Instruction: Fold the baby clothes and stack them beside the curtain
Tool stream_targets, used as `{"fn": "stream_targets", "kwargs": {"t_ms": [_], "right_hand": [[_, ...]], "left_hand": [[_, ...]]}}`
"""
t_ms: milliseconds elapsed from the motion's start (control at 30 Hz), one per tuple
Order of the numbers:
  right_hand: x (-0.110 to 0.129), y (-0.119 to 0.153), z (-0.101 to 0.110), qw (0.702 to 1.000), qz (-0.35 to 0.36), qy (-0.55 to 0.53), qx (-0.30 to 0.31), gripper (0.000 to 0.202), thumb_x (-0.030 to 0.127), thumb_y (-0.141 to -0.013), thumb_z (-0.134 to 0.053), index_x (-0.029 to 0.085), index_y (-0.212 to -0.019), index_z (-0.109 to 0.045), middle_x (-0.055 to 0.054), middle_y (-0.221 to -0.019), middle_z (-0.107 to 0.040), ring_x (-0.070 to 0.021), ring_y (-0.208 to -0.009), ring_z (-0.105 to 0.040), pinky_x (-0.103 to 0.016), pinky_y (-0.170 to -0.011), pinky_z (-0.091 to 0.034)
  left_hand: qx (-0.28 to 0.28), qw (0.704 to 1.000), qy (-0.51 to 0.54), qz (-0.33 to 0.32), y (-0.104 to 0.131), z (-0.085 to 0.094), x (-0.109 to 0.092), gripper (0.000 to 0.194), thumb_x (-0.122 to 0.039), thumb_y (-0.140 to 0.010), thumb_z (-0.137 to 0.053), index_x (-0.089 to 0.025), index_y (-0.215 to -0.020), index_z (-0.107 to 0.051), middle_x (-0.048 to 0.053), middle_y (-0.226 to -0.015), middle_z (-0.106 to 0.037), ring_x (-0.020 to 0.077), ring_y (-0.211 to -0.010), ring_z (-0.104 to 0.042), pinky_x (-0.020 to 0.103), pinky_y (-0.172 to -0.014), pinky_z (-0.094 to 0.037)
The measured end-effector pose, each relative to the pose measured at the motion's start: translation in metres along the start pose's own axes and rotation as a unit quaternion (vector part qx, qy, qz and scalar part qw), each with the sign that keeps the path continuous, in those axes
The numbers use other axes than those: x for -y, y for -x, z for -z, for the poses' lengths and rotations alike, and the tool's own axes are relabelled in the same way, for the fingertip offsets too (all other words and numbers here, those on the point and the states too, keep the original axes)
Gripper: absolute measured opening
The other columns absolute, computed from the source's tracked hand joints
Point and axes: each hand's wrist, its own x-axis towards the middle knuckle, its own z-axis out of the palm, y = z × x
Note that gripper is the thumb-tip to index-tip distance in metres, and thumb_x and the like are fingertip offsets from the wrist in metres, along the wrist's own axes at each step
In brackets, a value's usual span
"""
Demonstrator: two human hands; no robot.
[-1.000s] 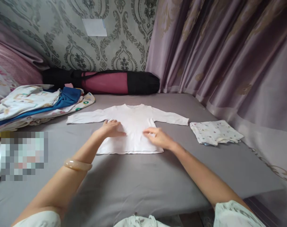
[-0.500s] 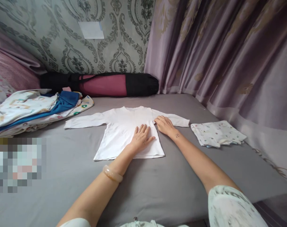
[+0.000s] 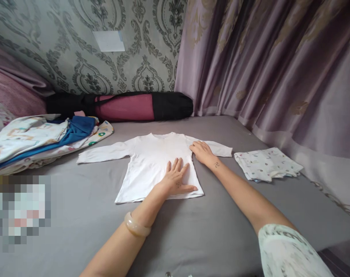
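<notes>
A white long-sleeved shirt (image 3: 151,165) lies spread flat on the grey bed sheet, its sleeves stretched out to both sides and its neck facing away from me. My left hand (image 3: 177,180) rests flat on the lower right part of the shirt, fingers spread and thumb pointing right near the hem. At the right underarm, where sleeve and side seam meet, my right hand (image 3: 203,152) has its fingers bent and closed on the shirt's edge. Its fingertips are partly hidden.
A folded patterned garment (image 3: 268,163) lies to the right, near the curtain (image 3: 221,69). Stacked clothes (image 3: 48,138) sit at the left. A black and maroon long bag (image 3: 125,107) lies along the wall. A blurred patch covers something at the lower left.
My left hand has slid slightly down towards the hem, its thumb spreading wider. My right hand stays at the underarm. The view has shifted a little.
</notes>
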Motion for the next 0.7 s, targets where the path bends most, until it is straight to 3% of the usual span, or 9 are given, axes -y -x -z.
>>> {"fn": "stream_targets", "kwargs": {"t_ms": [100,167,233,300,400,533,700], "right_hand": [[0.013,-0.015,0.005,0.998,-0.048,-0.033,0.003,0.038,0.008,-0.091,-0.034,0.016,-0.106,-0.068,-0.016,-0.115,-0.063,-0.0272,-0.115,-0.049,-0.038,-0.097,-0.032],[0.025,-0.029,0.004,0.996,-0.062,-0.071,0.002,0.040,0.011,-0.092,-0.033,0.014,-0.116,-0.064,-0.016,-0.124,-0.061,-0.0258,-0.120,-0.048,-0.036,-0.101,-0.032],[0.036,-0.045,-0.002,0.992,-0.068,-0.110,0.005,0.044,0.021,-0.096,-0.031,0.010,-0.134,-0.052,-0.016,-0.142,-0.049,-0.0254,-0.132,-0.040,-0.036,-0.107,-0.028],[0.046,-0.059,-0.010,0.986,-0.083,-0.141,0.017,0.056,0.035,-0.099,-0.028,0.006,-0.146,-0.035,-0.016,-0.156,-0.029,-0.0264,-0.143,-0.023,-0.040,-0.114,-0.018],[0.053,-0.073,-0.021,0.978,-0.118,-0.170,0.027,0.066,0.047,-0.100,-0.020,0.008,-0.153,-0.021,-0.014,-0.161,-0.012,-0.0278,-0.148,-0.006,-0.047,-0.117,-0.007],[0.054,-0.082,-0.028,0.973,-0.143,-0.178,0.039,0.067,0.054,-0.099,-0.015,0.017,-0.154,-0.019,-0.012,-0.162,-0.008,-0.0295,-0.148,-0.001,-0.054,-0.116,-0.004],[0.053,-0.085,-0.032,0.972,-0.147,-0.174,0.049,0.067,0.055,-0.098,-0.016,0.019,-0.154,-0.019,-0.011,-0.162,-0.008,-0.0291,-0.148,0.001,-0.055,-0.115,-0.004]], "left_hand": [[0.002,0.999,0.012,-0.040,0.004,-0.003,-0.009,0.091,-0.073,-0.084,-0.041,-0.014,-0.151,-0.024,0.022,-0.159,-0.012,0.0362,-0.147,-0.003,0.062,-0.115,-0.008],[-0.008,0.999,0.008,-0.048,0.005,-0.007,-0.015,0.085,-0.067,-0.089,-0.036,-0.012,-0.151,-0.023,0.021,-0.159,-0.015,0.0345,-0.148,-0.006,0.060,-0.116,-0.009],[-0.022,0.999,-0.006,-0.046,0.006,-0.011,-0.020,0.081,-0.065,-0.092,-0.028,-0.009,-0.152,-0.022,0.021,-0.159,-0.015,0.0337,-0.148,-0.006,0.059,-0.116,-0.010],[-0.040,0.998,-0.022,-0.042,0.007,-0.017,-0.022,0.080,-0.063,-0.094,-0.021,-0.007,-0.152,-0.022,0.021,-0.159,-0.015,0.0334,-0.148,-0.007,0.059,-0.116,-0.009],[-0.062,0.996,-0.041,-0.039,0.007,-0.024,-0.023,0.081,-0.063,-0.095,-0.016,-0.006,-0.152,-0.022,0.021,-0.158,-0.016,0.0338,-0.148,-0.009,0.059,-0.117,-0.009],[-0.085,0.994,-0.056,-0.046,0.006,-0.030,-0.022,0.081,-0.063,-0.094,-0.014,-0.007,-0.152,-0.021,0.020,-0.159,-0.017,0.0348,-0.148,-0.009,0.060,-0.116,-0.012],[-0.088,0.994,-0.050,-0.052,0.006,-0.030,-0.020,0.079,-0.063,-0.094,-0.017,-0.009,-0.153,-0.022,0.020,-0.158,-0.018,0.0360,-0.147,-0.010,0.061,-0.115,-0.013]]}}
